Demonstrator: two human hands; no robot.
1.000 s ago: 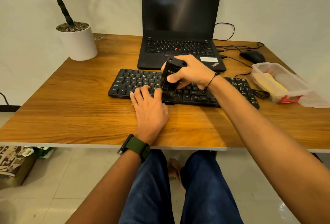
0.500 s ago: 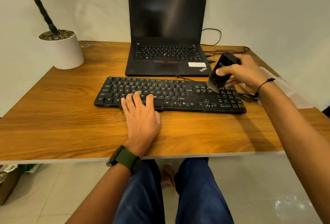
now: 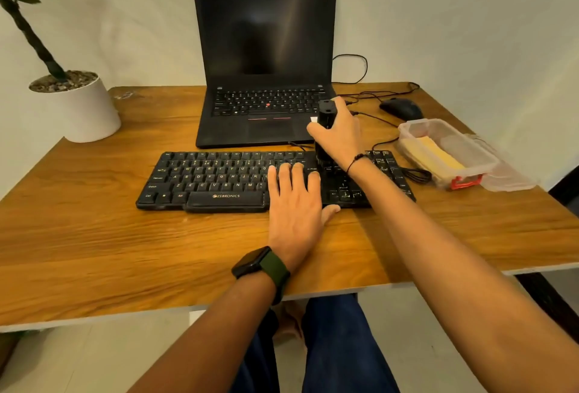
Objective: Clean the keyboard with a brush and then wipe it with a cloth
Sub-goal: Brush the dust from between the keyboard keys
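A black keyboard (image 3: pixel 219 178) lies across the wooden table (image 3: pixel 94 236) in front of a laptop. My left hand (image 3: pixel 294 204) rests flat on the keys right of the space bar, fingers straight. My right hand (image 3: pixel 340 134) grips a black brush (image 3: pixel 326 113) held upright, its bristles down on the keys just right of my left fingertips. A yellow cloth (image 3: pixel 435 153) lies inside a clear plastic box (image 3: pixel 488 157) at the table's right side.
An open black laptop (image 3: pixel 266 79) stands behind the keyboard, its screen dark. A black mouse (image 3: pixel 401 108) and cables lie at the back right. A white plant pot (image 3: pixel 81 110) sits at the back left. The box's lid (image 3: pixel 513 178) lies beside it.
My right hand has brought the brush back left from the keyboard's right end toward its middle-right keys. My left hand has shifted right along the keyboard. The view has swung left and down.
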